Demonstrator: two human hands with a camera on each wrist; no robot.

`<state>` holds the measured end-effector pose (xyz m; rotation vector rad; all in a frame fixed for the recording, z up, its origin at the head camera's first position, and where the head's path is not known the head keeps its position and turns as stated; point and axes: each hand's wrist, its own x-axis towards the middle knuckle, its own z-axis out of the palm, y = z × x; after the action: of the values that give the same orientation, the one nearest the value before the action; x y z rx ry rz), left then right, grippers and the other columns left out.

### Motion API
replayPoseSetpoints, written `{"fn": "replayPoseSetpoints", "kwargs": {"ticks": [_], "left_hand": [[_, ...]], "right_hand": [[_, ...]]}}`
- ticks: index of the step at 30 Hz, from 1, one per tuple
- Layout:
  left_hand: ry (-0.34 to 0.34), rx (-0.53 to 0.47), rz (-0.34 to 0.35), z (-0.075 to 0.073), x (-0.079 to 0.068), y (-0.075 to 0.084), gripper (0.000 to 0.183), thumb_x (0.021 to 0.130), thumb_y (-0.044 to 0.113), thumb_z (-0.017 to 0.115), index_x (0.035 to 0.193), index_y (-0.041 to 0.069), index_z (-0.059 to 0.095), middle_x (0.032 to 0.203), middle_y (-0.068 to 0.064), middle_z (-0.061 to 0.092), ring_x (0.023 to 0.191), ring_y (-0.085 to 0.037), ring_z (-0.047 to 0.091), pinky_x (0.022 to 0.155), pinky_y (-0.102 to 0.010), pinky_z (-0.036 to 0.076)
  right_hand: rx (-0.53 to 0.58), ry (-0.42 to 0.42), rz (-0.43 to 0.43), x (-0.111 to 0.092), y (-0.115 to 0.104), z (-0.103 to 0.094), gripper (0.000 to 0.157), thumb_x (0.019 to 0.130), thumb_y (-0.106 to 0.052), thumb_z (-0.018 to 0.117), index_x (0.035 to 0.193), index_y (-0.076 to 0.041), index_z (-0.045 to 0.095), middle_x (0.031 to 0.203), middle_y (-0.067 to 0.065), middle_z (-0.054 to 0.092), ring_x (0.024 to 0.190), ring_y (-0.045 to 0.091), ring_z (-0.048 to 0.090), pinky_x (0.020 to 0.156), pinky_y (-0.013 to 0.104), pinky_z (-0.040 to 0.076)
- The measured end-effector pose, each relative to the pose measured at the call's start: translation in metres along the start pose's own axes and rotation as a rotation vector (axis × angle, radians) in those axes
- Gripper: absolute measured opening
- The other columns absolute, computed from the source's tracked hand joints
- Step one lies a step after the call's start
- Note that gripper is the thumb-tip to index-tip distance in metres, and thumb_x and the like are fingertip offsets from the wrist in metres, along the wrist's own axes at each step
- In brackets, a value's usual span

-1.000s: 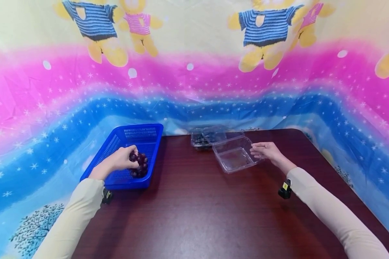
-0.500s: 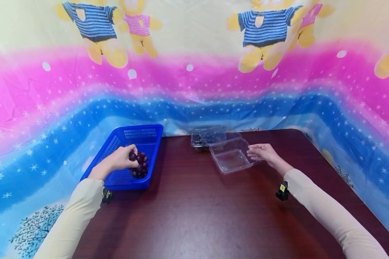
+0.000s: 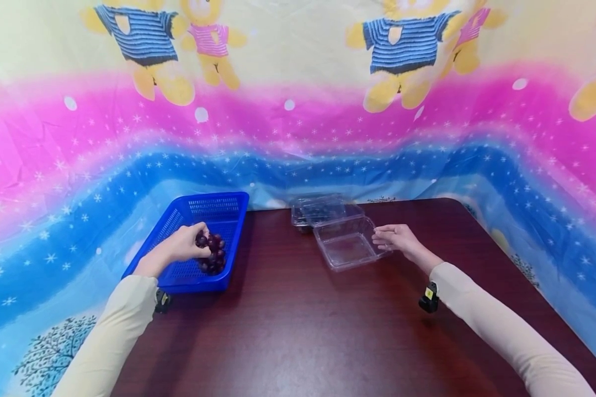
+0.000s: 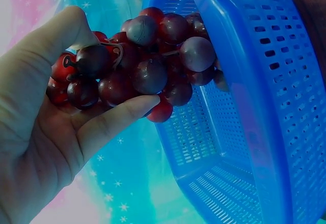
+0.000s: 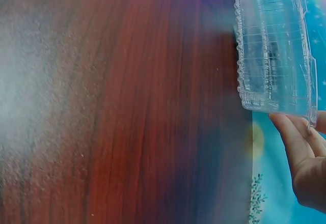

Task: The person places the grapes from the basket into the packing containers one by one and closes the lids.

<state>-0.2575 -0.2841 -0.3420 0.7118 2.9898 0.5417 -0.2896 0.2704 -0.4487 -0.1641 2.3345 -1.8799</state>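
Observation:
A bunch of dark red grapes (image 4: 147, 76) is gripped by my left hand (image 3: 186, 242), thumb and fingers curled round its upper end. The bunch hangs over the right side of the blue perforated basket (image 3: 235, 220). On the other side, my right hand (image 3: 397, 240) pinches the right rim of an open clear plastic clamshell box (image 3: 345, 245). In the right wrist view the fingertips (image 5: 280, 122) are at the end wall of that box. Its raised lid overlaps a second clear box behind it in the head view.
The second clear box (image 3: 303, 218), with dark contents, stands at the table's back edge. A dark wooden table (image 3: 298, 331) lies beneath everything. A printed curtain (image 3: 288, 132) hangs close behind and at both sides.
My right hand has moved the open clamshell box a little left and toward me. My left hand stays at the basket with the grapes.

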Motion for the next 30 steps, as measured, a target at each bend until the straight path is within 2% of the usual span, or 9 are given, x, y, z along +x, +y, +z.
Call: {"fn": "replayPoseSetpoints", "kwargs": {"ticks": [8,15,24,30], "left_hand": [[0.01,0.001,0.01,0.001,0.0,-0.003,0.031,0.073,0.017,0.07,0.09,0.008,0.046,0.065,0.001,0.043,0.057,-0.013,0.043,0.054,-0.028,0.036],[0.012,-0.006,0.002,0.001,0.0,-0.004,0.031,0.073,0.017,0.07,0.09,0.008,0.046,0.065,0.0,0.044,0.057,-0.014,0.044,0.053,-0.028,0.037],[0.011,-0.007,0.005,0.001,0.0,-0.004,0.031,0.073,0.017,0.07,0.089,0.008,0.046,0.065,0.001,0.044,0.057,-0.014,0.044,0.053,-0.028,0.037],[0.013,-0.009,0.003,0.001,0.002,-0.005,0.031,0.073,0.017,0.071,0.09,0.009,0.046,0.064,0.001,0.043,0.056,-0.013,0.043,0.053,-0.028,0.036]], "right_hand": [[0.011,0.019,0.019,-0.003,-0.001,0.01,0.044,0.094,-0.014,0.054,0.125,0.016,0.046,0.115,0.035,0.055,0.096,0.029,0.066,0.075,0.033,0.055],[0.035,0.018,0.023,-0.004,0.001,0.018,0.046,0.093,-0.014,0.056,0.124,0.019,0.045,0.114,0.036,0.054,0.1,0.036,0.062,0.07,0.03,0.055],[0.052,0.005,0.026,-0.007,0.005,0.026,0.045,0.093,-0.014,0.056,0.123,0.019,0.046,0.115,0.036,0.054,0.099,0.035,0.063,0.073,0.034,0.055],[0.07,-0.009,0.038,-0.007,0.007,0.03,0.045,0.092,-0.014,0.057,0.123,0.017,0.047,0.114,0.033,0.057,0.097,0.032,0.065,0.072,0.033,0.055]]}}
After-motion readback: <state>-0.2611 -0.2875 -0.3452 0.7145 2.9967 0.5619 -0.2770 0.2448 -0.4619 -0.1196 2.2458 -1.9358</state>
